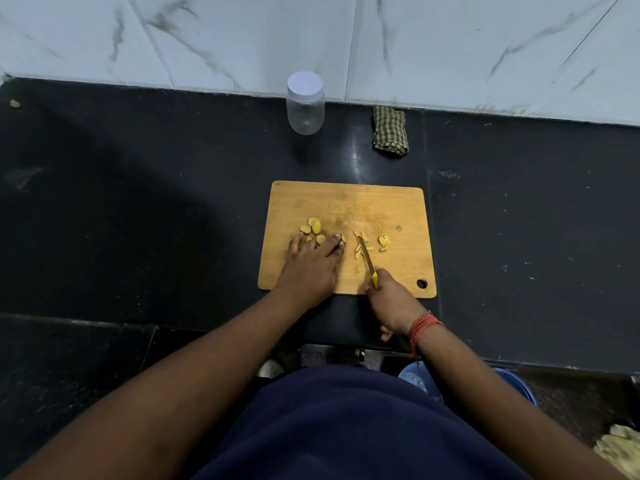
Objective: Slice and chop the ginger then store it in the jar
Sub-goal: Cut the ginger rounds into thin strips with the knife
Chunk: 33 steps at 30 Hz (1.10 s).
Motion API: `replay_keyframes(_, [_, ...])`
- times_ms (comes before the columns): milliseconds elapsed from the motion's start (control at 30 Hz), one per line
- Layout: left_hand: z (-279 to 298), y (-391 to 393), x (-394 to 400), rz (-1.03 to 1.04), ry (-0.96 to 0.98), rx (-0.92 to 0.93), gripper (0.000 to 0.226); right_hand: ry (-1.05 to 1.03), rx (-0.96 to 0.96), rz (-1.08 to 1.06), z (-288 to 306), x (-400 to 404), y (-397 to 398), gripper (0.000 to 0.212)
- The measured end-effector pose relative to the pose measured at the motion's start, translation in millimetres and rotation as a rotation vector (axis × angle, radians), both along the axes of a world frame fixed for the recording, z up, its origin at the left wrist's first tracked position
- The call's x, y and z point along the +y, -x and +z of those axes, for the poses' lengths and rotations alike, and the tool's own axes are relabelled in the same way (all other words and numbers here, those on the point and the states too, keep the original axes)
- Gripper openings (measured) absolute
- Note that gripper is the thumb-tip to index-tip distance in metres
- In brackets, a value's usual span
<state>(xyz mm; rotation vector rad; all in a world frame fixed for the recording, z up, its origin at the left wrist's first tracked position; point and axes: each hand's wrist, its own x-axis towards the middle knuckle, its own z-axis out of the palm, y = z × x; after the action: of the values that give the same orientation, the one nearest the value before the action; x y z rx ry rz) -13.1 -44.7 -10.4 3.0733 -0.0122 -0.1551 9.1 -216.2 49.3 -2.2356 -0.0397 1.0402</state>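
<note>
A wooden cutting board [381, 209] lies on the black counter. Round ginger slices [313, 228] sit at its left-middle, thin ginger strips [360, 249] in the middle, and a few chopped bits [383, 242] to the right. My left hand [311, 268] rests on the board with fingers spread over the slices, fingertips pinching a small ginger piece by the strips. My right hand [388, 299] grips the yellow handle of a knife [367, 259], whose blade points away from me through the strips. A clear plastic jar [305, 105] with a white lid on stands behind the board by the wall.
A folded green checked cloth [390, 129] lies right of the jar against the marble wall. A blue bucket [512, 386] stands below the counter edge on the right. Dark counter stretches to both sides of the board.
</note>
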Motion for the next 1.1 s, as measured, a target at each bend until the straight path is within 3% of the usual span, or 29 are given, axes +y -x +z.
replay_keyframes(467, [-7,2,2,-0.014,0.006,-0.069,0.051,-0.011,0.028,0.073,2,1,-6,0.013])
replay_keyframes(1100, [-14,4,4,-0.037,0.045,-0.168,0.049,0.032,0.002,0.052,2,-4,-13,0.018])
